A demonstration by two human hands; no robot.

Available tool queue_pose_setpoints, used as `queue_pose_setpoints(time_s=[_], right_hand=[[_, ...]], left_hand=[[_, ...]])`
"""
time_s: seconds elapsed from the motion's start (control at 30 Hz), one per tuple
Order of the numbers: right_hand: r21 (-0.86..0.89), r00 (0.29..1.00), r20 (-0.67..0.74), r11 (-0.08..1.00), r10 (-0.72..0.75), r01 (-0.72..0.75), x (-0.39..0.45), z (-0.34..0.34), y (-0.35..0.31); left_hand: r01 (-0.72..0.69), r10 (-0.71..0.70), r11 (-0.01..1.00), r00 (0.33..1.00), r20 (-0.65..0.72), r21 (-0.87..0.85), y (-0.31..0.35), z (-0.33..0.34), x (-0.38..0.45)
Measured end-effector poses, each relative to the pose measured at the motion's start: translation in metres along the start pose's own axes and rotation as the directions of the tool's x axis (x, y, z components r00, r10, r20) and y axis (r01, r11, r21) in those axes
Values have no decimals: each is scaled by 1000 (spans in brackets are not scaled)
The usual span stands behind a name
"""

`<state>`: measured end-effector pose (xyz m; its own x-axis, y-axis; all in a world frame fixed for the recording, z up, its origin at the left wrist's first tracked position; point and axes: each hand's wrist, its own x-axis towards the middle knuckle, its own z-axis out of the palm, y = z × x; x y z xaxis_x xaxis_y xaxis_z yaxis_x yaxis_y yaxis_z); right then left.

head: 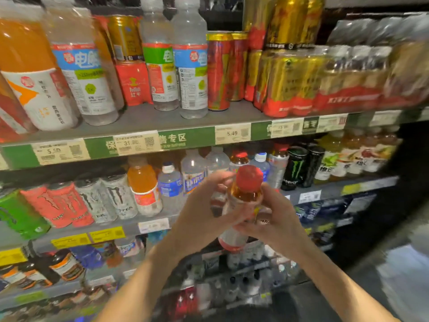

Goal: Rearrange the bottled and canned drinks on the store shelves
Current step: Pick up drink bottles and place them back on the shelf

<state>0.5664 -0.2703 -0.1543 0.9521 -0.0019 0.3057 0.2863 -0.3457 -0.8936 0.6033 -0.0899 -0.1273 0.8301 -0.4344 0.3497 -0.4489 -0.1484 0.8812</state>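
A bottle (pixel 245 194) with a red cap, amber drink and a white-and-red label is held upright in front of the middle shelf. My left hand (pixel 204 210) wraps round its left side. My right hand (pixel 276 217) grips its right side, fingers curled across the label. The lower part of the bottle is partly hidden by my fingers. Behind it on the middle shelf (pixel 336 189) stand clear water bottles (pixel 192 168), an orange drink bottle (pixel 144 184) and black Monster cans (pixel 296 168).
The top shelf (pixel 144 125) carries large electrolyte bottles (pixel 190 66), red and gold cans (pixel 220 70) and shrink-wrapped can packs (pixel 292 84). White and pink Monster cans (pixel 92 201) fill the middle shelf's left. Lower shelves hold more bottles. A dark aisle floor lies at the right.
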Motion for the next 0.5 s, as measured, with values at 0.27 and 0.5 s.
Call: queue_pose_setpoints(time_s=[0.27,0.5], right_hand=[[89,992,98,994,-73,64,7,-90,34],[197,974,191,977,-118,79,17,-127,67]], left_hand=[[28,-29,1000,995,-99,-10,7,93,26],[106,-117,992,973,-201,-66,15,139,34]])
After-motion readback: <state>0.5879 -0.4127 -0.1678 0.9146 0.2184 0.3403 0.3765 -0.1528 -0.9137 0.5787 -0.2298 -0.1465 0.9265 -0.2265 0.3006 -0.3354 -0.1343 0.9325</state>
